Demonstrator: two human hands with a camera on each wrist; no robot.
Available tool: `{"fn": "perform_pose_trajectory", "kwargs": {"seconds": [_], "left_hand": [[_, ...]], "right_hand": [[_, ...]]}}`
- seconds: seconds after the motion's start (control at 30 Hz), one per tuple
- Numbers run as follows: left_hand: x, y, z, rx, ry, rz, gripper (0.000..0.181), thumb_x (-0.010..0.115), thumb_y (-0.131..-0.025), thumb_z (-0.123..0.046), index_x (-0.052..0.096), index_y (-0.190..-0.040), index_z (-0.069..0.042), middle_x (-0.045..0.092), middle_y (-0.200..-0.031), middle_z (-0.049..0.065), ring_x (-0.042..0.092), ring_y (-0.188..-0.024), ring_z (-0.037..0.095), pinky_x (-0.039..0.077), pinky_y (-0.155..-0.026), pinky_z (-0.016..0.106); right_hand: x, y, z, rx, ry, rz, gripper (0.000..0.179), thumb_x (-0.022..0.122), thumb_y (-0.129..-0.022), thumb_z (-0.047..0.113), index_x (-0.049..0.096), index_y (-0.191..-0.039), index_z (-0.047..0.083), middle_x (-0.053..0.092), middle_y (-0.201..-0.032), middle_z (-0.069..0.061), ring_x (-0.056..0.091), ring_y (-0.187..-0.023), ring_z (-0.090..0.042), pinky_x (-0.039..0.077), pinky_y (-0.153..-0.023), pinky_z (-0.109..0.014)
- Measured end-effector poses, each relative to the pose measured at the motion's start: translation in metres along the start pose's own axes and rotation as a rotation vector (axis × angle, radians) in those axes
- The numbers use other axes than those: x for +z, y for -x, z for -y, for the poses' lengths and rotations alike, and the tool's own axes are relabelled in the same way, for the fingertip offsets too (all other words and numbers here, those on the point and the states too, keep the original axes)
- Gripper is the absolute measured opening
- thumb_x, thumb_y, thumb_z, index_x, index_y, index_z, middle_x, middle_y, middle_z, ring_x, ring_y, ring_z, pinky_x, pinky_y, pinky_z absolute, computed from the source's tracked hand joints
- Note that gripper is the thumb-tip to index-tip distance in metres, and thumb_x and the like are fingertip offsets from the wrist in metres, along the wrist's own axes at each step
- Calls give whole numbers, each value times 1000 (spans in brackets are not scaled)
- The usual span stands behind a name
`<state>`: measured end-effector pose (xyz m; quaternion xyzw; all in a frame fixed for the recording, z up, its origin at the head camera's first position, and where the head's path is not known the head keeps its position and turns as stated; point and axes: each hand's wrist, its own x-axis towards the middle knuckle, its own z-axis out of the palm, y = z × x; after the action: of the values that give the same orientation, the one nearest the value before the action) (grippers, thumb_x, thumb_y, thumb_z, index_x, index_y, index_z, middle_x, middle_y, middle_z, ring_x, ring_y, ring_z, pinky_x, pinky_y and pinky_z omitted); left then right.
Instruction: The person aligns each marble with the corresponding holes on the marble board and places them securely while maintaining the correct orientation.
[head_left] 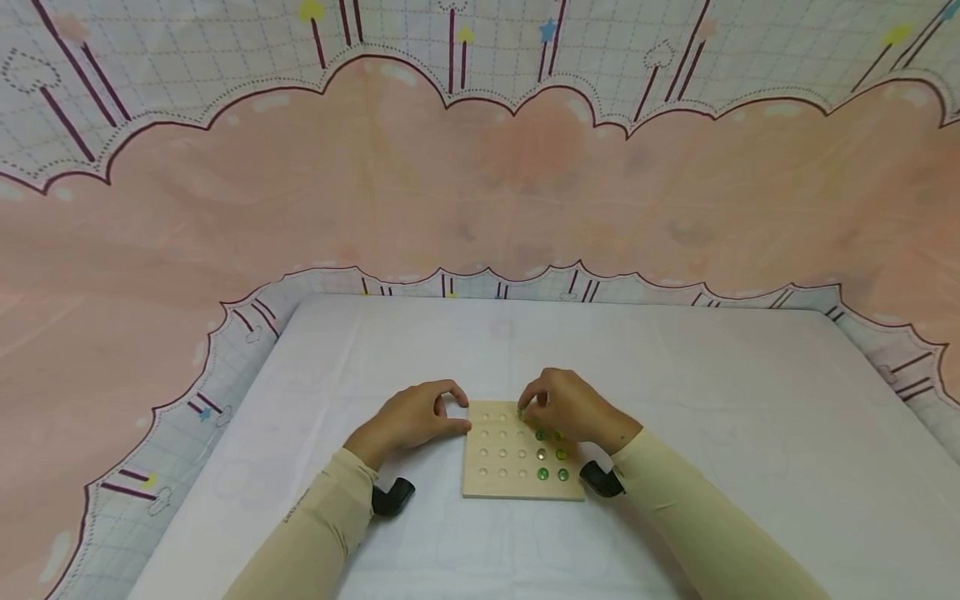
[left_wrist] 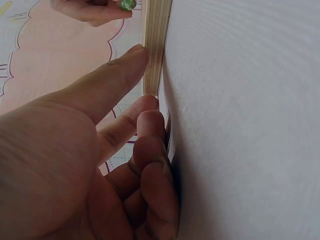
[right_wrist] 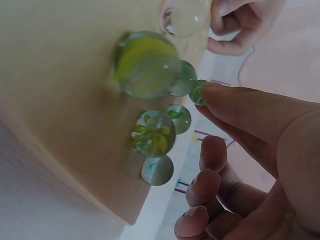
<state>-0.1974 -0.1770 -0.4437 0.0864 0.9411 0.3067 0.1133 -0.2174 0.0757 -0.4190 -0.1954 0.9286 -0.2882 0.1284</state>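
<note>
A square wooden board point(head_left: 480, 487) with rows of round dimples lies flat on the table. Several glass marbles point(head_left: 543, 473) sit in its two right-hand columns, some green, some with yellow swirls. My right hand point(head_left: 572, 406) pinches a green marble point(right_wrist: 198, 93) between thumb and index finger, over the far right part of the board. The hand's other fingers are bent and hold nothing. At the board's left edge is my left hand point(head_left: 412, 417), its thumb point(left_wrist: 132, 60) and index finger touching the wooden side, the remaining fingers loosely curled beside the tabletop.
A white cloth point(head_left: 735, 400) covers the table around the board. Behind and at the sides hangs a patterned peach curtain point(head_left: 450, 192). Black wrist devices point(head_left: 393, 497) show below both sleeves, the right one point(head_left: 602, 479) close to the board's right edge.
</note>
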Motion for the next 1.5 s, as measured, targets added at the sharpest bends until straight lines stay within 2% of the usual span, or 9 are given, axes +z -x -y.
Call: {"fn": "perform_pose_trajectory", "kwargs": {"seconds": [0.47,0.67,0.87,1.03,1.27,1.5], "left_hand": [[1,-3,-6,15,-11,-8,29,81,-82,-42,66,-105,-32,57,-75,-2,51,-66,15,38,-62,30],[1,-4,-9,25,-15,-10,29,81,-82,-42,66,-105,-31,57,-75,-2,50,-66,15,38,-61,30],[2,-3,-10,4,-22,-11,30,81,-82,-42,66,-105,-32,56,-75,-2,49,-65,15,36,-59,29],[4,-3,-8,-2,-23,-5,30,81,-82,-42,66,-106,-31,56,-76,-2,49,-66,14,36,-60,29],[2,-3,-3,-4,-25,-14,29,82,-82,-41,66,-105,-32,56,-76,-1,49,-66,15,37,-60,30],[3,-4,-1,21,-23,-13,30,82,-82,-39,66,-105,-29,55,-74,-1,48,-64,15,36,-59,30]], "right_hand": [[0,4,-1,24,-16,23,9,74,-90,9,78,-95,15,59,-86,-3,55,-74,-17,47,-62,-27],[-3,8,-1,28,2,7,10,75,-89,11,79,-96,16,59,-85,-2,55,-76,-17,47,-63,-27],[-9,17,-2,43,10,-30,12,78,-87,14,79,-98,18,58,-85,-2,52,-79,-18,44,-63,-29],[-16,27,-11,40,0,-58,13,77,-86,12,79,-98,17,57,-84,-3,51,-78,-19,43,-61,-29],[-23,43,-30,-48,35,-108,13,74,-88,12,79,-99,15,57,-80,0,49,-73,-16,41,-60,-26],[-27,57,-46,-43,37,-146,13,76,-88,12,78,-101,14,58,-80,1,48,-73,-14,41,-60,-25]]}}
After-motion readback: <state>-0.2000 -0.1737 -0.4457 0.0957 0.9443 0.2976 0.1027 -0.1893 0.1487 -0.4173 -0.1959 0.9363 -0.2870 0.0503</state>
